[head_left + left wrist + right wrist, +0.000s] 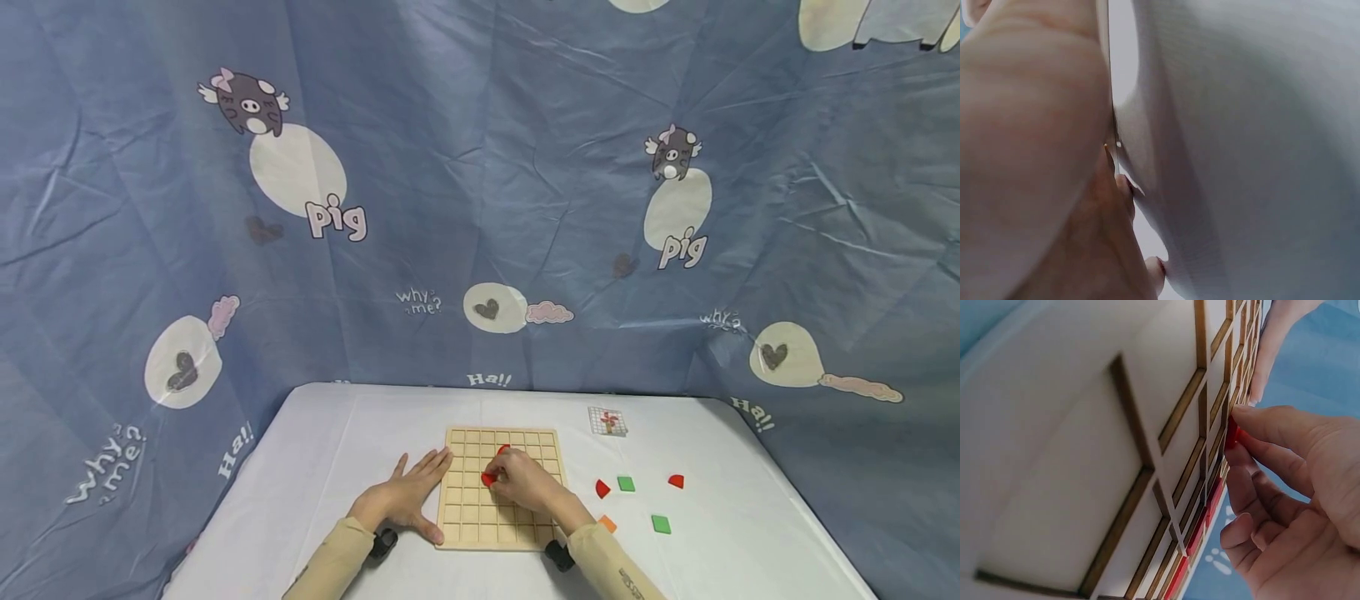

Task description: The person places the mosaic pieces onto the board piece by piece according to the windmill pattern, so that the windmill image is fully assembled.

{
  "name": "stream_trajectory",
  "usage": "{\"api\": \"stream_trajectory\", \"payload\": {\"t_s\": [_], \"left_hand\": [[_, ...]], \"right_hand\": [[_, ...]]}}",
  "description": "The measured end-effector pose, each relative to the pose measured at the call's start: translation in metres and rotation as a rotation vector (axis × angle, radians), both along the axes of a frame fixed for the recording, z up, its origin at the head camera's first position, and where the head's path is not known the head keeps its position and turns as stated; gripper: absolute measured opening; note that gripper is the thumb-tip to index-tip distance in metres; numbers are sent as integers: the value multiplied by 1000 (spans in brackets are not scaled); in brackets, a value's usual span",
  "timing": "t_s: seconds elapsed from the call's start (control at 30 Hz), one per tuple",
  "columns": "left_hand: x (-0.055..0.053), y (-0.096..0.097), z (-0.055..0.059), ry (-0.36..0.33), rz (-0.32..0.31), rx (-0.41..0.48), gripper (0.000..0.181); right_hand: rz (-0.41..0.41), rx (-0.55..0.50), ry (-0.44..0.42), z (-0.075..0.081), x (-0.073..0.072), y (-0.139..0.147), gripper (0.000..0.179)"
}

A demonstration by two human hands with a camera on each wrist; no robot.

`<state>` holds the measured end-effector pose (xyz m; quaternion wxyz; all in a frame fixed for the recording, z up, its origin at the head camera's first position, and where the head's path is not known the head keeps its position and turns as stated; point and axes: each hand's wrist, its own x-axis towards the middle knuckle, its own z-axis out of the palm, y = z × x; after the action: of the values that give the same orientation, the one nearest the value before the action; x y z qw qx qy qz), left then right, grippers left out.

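A wooden grid board point(471, 517) lies on the white table. My right hand point(525, 482) is over its middle and pinches a small red piece point(1232, 431) between thumb and fingertips, close against the grid. Beyond that hand, a red piece point(504, 448) shows in the upper cells; the right wrist view shows several red pieces point(1197, 532) set in the grid. With fingers spread, my left hand point(408, 496) rests at the board's left edge, thumb near the lower corner. In the left wrist view mostly the left hand's skin point(1029, 144) fills the frame.
To the right of the board lie two red quarter-round pieces point(602, 489), two green squares point(661, 524) and an orange piece point(607, 523) partly behind my right forearm. A gridded picture card point(607, 422) lies at the back right. Blue printed cloth point(480, 208) hangs around the table.
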<state>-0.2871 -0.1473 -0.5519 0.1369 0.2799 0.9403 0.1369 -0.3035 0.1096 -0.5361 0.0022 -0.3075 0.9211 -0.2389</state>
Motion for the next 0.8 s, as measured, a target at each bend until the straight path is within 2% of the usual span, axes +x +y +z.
{"api": "stream_trajectory", "payload": {"t_s": [0.23, 0.47, 0.8], "left_hand": [[1, 0, 1, -4, -2, -11, 135], [1, 1, 3, -8, -3, -7, 135], [0, 0, 0, -8, -11, -6, 135]], "right_hand": [[8, -14, -36, 0, -4, 0, 18], [21, -15, -22, -1, -9, -1, 15], [-13, -8, -27, -4, -10, -2, 14]]}}
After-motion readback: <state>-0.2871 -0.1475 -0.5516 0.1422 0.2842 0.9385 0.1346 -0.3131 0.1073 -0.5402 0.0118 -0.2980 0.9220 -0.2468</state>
